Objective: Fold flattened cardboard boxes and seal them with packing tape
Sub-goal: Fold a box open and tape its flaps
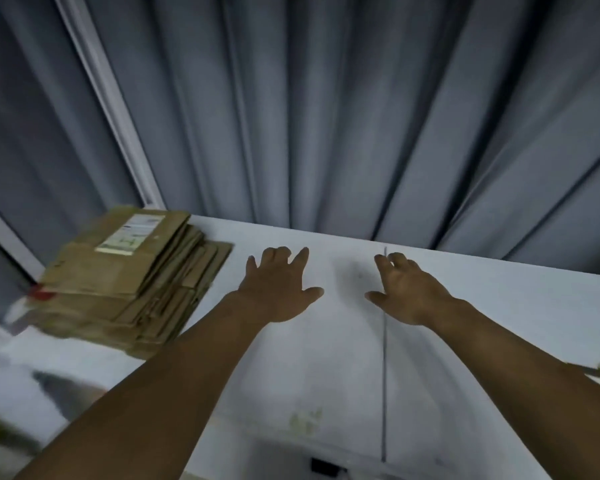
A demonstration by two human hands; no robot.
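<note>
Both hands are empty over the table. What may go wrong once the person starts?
1. The uneven stack of flattened brown cardboard boxes lies near the left edge of the white table; pulling one might drag others off.
2. The open left hand and right hand are apart from the stack, so a hasty one-handed grab could fan it further.

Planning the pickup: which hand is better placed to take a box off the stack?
Probably the left hand: open, empty, nearer the stack of flattened brown cardboard boxes; the right hand is farther.

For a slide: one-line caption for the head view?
Open left hand and right hand over a white table; stack of flattened cardboard boxes untouched at left.
</note>
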